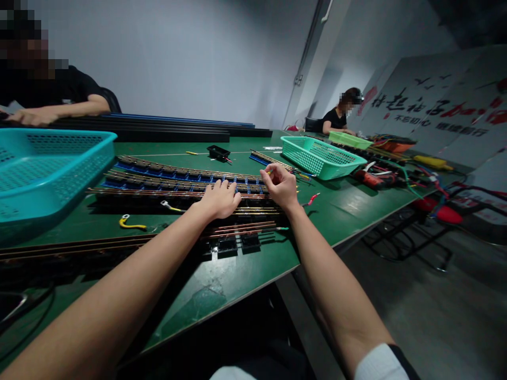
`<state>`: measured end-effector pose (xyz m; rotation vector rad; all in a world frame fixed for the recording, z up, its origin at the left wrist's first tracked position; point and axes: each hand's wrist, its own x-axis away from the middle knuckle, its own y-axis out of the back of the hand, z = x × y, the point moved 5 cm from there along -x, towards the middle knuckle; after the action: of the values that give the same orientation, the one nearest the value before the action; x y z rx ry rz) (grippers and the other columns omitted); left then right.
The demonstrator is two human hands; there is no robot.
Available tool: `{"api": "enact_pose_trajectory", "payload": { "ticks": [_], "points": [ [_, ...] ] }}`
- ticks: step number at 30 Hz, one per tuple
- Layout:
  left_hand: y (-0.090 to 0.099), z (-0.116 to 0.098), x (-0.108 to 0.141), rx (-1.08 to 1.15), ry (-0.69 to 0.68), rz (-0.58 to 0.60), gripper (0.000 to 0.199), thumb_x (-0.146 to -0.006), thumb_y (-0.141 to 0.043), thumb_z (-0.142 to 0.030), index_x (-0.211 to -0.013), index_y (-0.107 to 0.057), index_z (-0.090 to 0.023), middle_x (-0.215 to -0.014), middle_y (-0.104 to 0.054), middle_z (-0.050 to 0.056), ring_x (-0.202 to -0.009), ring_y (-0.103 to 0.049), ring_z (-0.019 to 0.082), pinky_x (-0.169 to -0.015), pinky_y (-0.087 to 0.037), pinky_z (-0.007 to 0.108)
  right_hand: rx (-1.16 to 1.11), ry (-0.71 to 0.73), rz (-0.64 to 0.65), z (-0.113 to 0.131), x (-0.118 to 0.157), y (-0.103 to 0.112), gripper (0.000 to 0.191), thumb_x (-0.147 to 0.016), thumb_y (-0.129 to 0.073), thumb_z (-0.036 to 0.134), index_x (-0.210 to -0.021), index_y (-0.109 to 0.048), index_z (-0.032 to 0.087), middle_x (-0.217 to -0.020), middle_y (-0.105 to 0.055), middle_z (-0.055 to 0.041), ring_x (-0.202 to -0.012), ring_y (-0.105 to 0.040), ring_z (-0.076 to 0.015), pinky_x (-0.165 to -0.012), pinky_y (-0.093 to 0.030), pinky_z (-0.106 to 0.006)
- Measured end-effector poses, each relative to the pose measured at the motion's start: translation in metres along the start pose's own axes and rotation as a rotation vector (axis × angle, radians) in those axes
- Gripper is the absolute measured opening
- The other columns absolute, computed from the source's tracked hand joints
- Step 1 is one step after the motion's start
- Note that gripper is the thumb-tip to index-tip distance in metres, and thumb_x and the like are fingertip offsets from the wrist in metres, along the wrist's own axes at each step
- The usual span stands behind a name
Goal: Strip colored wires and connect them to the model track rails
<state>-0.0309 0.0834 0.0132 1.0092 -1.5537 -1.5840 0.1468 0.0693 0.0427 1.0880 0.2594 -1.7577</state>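
Several long strips with brass-coloured rods on blue and black bases (158,171) lie side by side on the green table (332,211). My left hand (222,199) rests on the middle of these strips, palm down, fingers spread. At their right end, my right hand (280,184) is pinched, thumb against fingers, around something too small to make out. A red wire end (311,200) sticks out just right of that hand. Nearer me lies another rod strip with black blocks (227,245). A yellow lead with a ring terminal (132,224) lies to the left.
A blue basket (51,179) stands at the left, a green basket (320,158) at the back right. Behind the strips are a small black tray (218,153) and long black bars (170,132). Red-handled tools (372,178) lie at right. Two people sit across the table.
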Motion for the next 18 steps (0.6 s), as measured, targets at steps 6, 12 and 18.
{"api": "enact_pose_trajectory", "payload": {
  "ticks": [6, 12, 18],
  "points": [
    [0.002, -0.001, 0.000, 0.003, 0.004, 0.001, 0.062, -0.101, -0.019, -0.043, -0.149, -0.042, -0.011, -0.152, -0.045, 0.021, -0.141, -0.040, 0.037, -0.110, -0.037, 0.056, 0.039, 0.005, 0.199, 0.000, 0.005, -0.014, 0.021, -0.084, -0.061, 0.040, -0.075, -0.050, 0.024, -0.055, -0.048, 0.0073, -0.048, -0.041, -0.0088, -0.051, -0.033, -0.023],
    [0.001, -0.001, 0.000, -0.001, 0.003, -0.003, 0.062, -0.101, -0.019, -0.042, -0.149, -0.041, -0.010, -0.153, -0.044, 0.021, -0.141, -0.040, 0.036, -0.111, -0.035, 0.054, 0.187, 0.096, 0.372, 0.001, 0.010, -0.027, 0.018, -0.076, -0.062, 0.027, -0.067, -0.047, 0.023, -0.056, -0.050, 0.0055, -0.051, -0.039, -0.0086, -0.051, -0.029, -0.022],
    [0.001, -0.001, 0.000, -0.010, -0.003, -0.013, 0.062, -0.101, -0.019, -0.041, -0.147, -0.043, -0.008, -0.151, -0.046, 0.022, -0.139, -0.041, 0.036, -0.110, -0.037, 0.055, 0.183, 0.117, 0.375, 0.003, 0.013, -0.027, 0.013, -0.074, -0.063, 0.024, -0.067, -0.051, 0.023, -0.055, -0.050, 0.0062, -0.050, -0.039, -0.0085, -0.052, -0.029, -0.022]
  ]
}}
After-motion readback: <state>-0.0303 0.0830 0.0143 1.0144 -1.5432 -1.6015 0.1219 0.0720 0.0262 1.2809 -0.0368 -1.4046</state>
